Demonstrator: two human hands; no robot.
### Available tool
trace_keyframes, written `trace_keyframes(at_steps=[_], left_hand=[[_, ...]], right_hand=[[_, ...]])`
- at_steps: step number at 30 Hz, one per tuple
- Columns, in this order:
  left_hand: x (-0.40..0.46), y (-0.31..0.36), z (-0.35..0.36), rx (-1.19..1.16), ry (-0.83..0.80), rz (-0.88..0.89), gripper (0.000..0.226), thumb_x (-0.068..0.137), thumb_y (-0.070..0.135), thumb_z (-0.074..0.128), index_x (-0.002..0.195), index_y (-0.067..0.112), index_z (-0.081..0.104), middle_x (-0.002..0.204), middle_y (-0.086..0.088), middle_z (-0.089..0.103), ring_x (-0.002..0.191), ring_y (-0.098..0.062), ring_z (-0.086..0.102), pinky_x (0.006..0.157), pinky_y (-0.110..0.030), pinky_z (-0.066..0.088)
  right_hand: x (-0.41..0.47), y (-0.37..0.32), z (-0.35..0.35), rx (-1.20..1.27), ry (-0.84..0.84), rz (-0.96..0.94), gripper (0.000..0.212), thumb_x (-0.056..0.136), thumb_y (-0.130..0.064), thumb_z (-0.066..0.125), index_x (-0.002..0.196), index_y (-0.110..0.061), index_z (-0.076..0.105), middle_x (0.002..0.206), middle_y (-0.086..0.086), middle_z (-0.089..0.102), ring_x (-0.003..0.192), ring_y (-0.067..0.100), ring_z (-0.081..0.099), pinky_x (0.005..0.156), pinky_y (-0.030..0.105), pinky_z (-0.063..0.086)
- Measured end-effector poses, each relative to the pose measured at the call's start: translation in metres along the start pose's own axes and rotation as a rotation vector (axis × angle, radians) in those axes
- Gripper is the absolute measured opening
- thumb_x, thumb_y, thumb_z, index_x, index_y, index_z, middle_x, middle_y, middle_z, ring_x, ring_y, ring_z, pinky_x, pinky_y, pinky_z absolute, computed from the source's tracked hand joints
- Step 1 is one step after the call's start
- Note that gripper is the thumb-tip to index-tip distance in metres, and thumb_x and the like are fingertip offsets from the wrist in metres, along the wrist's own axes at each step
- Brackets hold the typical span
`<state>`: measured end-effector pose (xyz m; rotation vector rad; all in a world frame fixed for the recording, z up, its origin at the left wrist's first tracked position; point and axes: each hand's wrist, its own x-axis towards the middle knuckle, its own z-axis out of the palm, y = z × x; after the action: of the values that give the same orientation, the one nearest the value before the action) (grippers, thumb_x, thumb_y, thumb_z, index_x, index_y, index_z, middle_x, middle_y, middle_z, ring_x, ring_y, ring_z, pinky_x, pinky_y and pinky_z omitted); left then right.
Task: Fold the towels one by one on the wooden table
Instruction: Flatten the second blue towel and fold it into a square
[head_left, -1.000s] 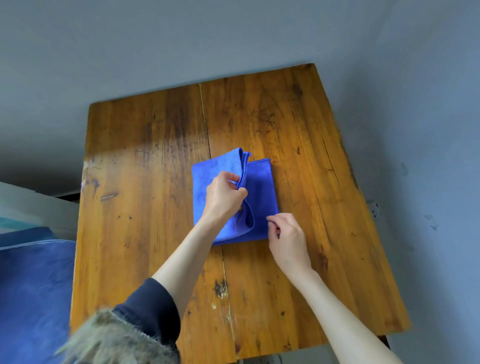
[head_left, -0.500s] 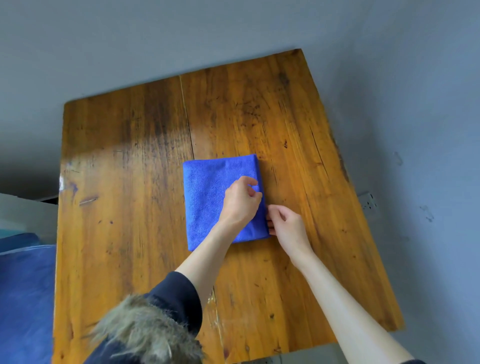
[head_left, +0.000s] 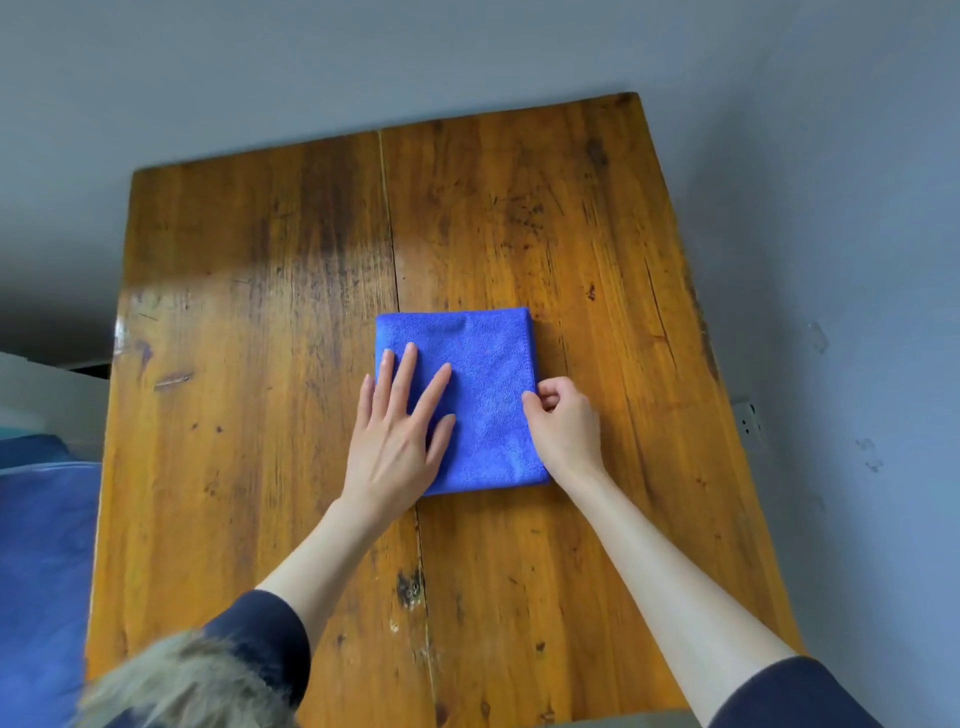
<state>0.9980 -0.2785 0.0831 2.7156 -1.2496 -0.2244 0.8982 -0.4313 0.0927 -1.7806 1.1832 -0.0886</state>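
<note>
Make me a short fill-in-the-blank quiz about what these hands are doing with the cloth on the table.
1. The folded towel is ____ in colour.
2. The left hand presses on the towel with its fingers ____.
3. The right hand pinches the towel's ____ edge.
4. The towel lies on a ____ table.

Missing words: blue; straight; right; wooden

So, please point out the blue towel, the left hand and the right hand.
blue towel (head_left: 488, 364): head view, bare upper middle of the cloth.
left hand (head_left: 395, 441): head view, back of the hand.
right hand (head_left: 563, 428): head view, back of the hand.
</note>
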Motion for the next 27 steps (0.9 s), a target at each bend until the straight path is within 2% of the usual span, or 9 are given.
trace_keyframes(at_steps=[3,5,8,11,16,20,23,25,27], left_hand=[[0.003,0.002,0.009,0.038,-0.090,-0.032,0.060,0.092,0.051,0.021,0.146,0.025,0.029,0.156,-0.013,0.015,0.144,-0.031,0.004,0.115,-0.049,0.014],[0.004,0.004,0.011,0.058,-0.103,-0.040,0.061,0.092,0.052,0.019,0.146,0.026,0.025,0.156,-0.013,0.013,0.144,-0.032,0.003,0.116,-0.050,0.010],[0.006,0.004,0.007,0.047,-0.060,-0.018,0.058,0.092,0.048,0.023,0.145,0.025,0.029,0.155,-0.013,0.017,0.144,-0.035,0.010,0.115,-0.053,0.010],[0.017,-0.005,0.005,0.045,0.040,0.045,0.052,0.093,0.035,0.031,0.141,0.019,0.040,0.152,-0.015,0.027,0.141,-0.037,0.023,0.112,-0.056,0.019],[0.032,-0.015,0.014,0.016,0.002,-0.030,0.057,0.093,0.043,0.023,0.146,0.024,0.028,0.156,-0.010,0.014,0.144,-0.031,0.011,0.115,-0.049,0.012],[0.031,-0.015,0.013,0.025,-0.065,-0.034,0.057,0.095,0.045,0.019,0.148,0.025,0.019,0.157,-0.009,0.007,0.145,-0.030,0.005,0.115,-0.048,0.008],[0.027,-0.016,0.003,-0.135,-0.027,-0.016,0.052,0.099,0.031,0.036,0.148,0.021,0.022,0.157,-0.009,0.009,0.145,-0.029,0.006,0.116,-0.044,0.010],[0.016,-0.018,-0.004,-0.330,0.094,-0.069,0.048,0.095,0.012,0.047,0.141,0.010,0.038,0.153,-0.015,0.025,0.142,-0.029,0.021,0.114,-0.036,0.021],[0.004,-0.019,-0.009,-0.491,0.214,-0.203,0.041,0.092,0.004,0.050,0.132,0.005,0.048,0.141,-0.016,0.042,0.131,-0.028,0.040,0.108,-0.033,0.033]], right_hand=[[0.000,0.003,0.003,0.003,0.025,0.014,0.015,0.091,-0.018,0.054,0.100,-0.008,0.059,0.093,0.002,0.060,0.095,0.026,0.059,0.084,0.036,0.044],[-0.001,0.002,0.005,-0.085,0.123,-0.085,0.018,0.090,-0.014,0.055,0.105,-0.006,0.058,0.109,0.009,0.057,0.103,0.028,0.054,0.089,0.034,0.040],[-0.001,-0.001,0.013,-0.377,0.230,-0.499,0.036,0.088,-0.011,0.057,0.122,-0.001,0.054,0.131,0.019,0.049,0.120,0.036,0.048,0.098,0.042,0.040],[0.010,0.002,0.022,-0.656,0.125,-0.787,0.052,0.089,-0.021,0.056,0.136,-0.002,0.044,0.145,0.018,0.039,0.135,0.034,0.036,0.108,0.052,0.033],[0.033,0.017,0.028,-0.657,-0.062,-0.675,0.059,0.097,-0.038,0.033,0.149,-0.016,0.016,0.158,0.006,0.008,0.145,0.017,-0.001,0.118,0.042,0.003],[0.033,0.015,0.025,-0.645,-0.148,-0.647,0.059,0.099,-0.038,0.032,0.149,-0.022,0.007,0.158,-0.001,-0.004,0.140,0.007,-0.018,0.118,0.036,-0.005],[0.025,0.007,0.016,-0.477,-0.158,-0.614,0.054,0.099,-0.028,0.039,0.148,-0.018,0.019,0.158,0.000,0.003,0.144,0.010,-0.005,0.119,0.031,0.005],[0.012,0.005,0.009,-0.282,-0.053,-0.529,0.048,0.097,-0.022,0.045,0.143,-0.012,0.035,0.155,0.004,0.022,0.142,0.015,0.019,0.114,0.024,0.020],[0.001,0.004,0.003,-0.171,0.060,-0.393,0.041,0.095,-0.021,0.050,0.134,-0.009,0.048,0.140,0.006,0.043,0.126,0.018,0.043,0.104,0.025,0.036]])
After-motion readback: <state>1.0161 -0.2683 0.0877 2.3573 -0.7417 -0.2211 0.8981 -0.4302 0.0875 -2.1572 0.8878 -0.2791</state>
